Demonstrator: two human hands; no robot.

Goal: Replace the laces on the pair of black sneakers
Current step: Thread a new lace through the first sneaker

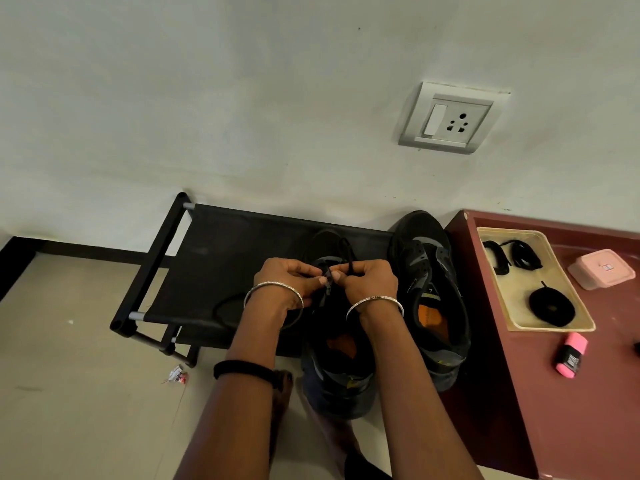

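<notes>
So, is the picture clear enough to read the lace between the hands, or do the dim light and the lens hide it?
Head view: dim, even light, no glare; the black lace merges with the black sneaker and rack, so where the left hand and right hand pinch it the detail is lost. Head view: the wide lens skews the wall socket.

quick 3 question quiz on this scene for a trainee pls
1. True or false: the left hand and right hand both pinch the lace over a sneaker.
2. The tray holds: A) bundled black laces B) a highlighter C) scissors.
3. Fill in: the other sneaker stands to the ___ of the one being laced.
Key: 1 true; 2 A; 3 right.
</notes>
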